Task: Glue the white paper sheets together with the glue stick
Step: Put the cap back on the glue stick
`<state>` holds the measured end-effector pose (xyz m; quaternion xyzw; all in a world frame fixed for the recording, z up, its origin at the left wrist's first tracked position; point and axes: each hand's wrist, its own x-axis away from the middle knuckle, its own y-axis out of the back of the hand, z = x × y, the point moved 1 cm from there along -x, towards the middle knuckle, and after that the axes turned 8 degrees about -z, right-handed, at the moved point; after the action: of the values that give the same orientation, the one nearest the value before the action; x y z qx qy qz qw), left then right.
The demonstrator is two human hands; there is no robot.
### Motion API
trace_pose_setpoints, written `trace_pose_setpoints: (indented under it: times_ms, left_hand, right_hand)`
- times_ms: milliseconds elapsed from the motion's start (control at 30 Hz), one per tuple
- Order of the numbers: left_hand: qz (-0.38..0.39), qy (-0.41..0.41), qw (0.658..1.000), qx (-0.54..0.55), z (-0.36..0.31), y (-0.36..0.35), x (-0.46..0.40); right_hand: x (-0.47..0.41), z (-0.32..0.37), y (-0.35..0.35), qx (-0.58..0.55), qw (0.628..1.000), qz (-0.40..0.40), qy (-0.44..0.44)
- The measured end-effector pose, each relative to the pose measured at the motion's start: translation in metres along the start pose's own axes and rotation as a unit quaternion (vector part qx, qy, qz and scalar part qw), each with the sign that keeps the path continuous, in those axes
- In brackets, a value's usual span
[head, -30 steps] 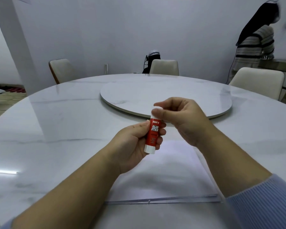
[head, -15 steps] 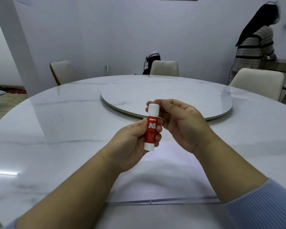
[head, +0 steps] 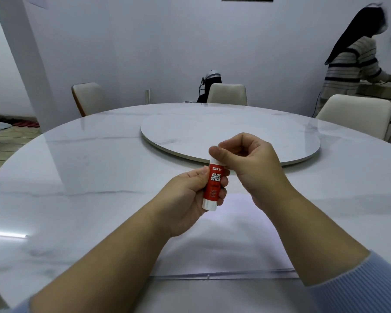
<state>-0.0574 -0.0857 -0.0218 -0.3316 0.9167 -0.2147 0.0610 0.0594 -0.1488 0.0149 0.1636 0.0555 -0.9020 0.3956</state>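
Observation:
A red glue stick (head: 213, 186) with white ends is held upright above the table. My left hand (head: 190, 199) grips its red body from the left. My right hand (head: 244, 161) has thumb and fingers curled round the white cap at the top, hiding most of the cap. White paper sheets (head: 221, 249) lie flat on the table below my hands, partly covered by both forearms.
The round white marble table (head: 77, 188) has a raised turntable (head: 230, 134) in its middle. Cream chairs (head: 227, 94) stand round the far side. A person in a striped top (head: 352, 66) stands at the back right.
My right hand has closed over the white cap again, which stood bare half a second ago. The glue stick stays in my left hand at about the same spot.

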Motion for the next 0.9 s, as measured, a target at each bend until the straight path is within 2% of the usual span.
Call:
trace_pose_setpoints:
  times_ms: [100,267,367,533,667,800,900]
  left_hand:
    - [0.004,0.0,1.0,0.01,-0.0009,0.0015,-0.0004]
    - [0.001,-0.003,1.0,-0.012,0.0014,0.0006,0.0005]
    - [0.003,-0.004,1.0,0.004,0.0001,0.002,0.0]
    - [0.002,-0.008,1.0,-0.012,0.0001,0.0026,-0.0002]
    - [0.003,-0.008,1.0,0.005,-0.0027,0.0056,-0.0012]
    - [0.01,-0.006,1.0,0.011,-0.0014,0.0053,-0.0019]
    - [0.008,-0.011,1.0,0.015,-0.0027,0.0072,-0.0038]
  right_hand:
    - [0.003,0.004,0.0028,-0.094,0.992,0.063,-0.056]
    - [0.0006,0.0006,0.0033,-0.012,0.999,0.012,-0.034]
    - [0.0018,0.003,0.0063,-0.114,0.988,0.072,-0.071]
    - [0.0015,-0.0019,0.0037,-0.042,0.998,0.026,-0.037]
    - [0.0026,-0.0022,0.0025,-0.145,0.983,0.073,-0.081]
    - [0.0001,-0.0026,0.0029,-0.11,0.992,0.039,-0.043]
    - [0.0008,-0.0017,0.0022,-0.146,0.985,0.061,-0.063]
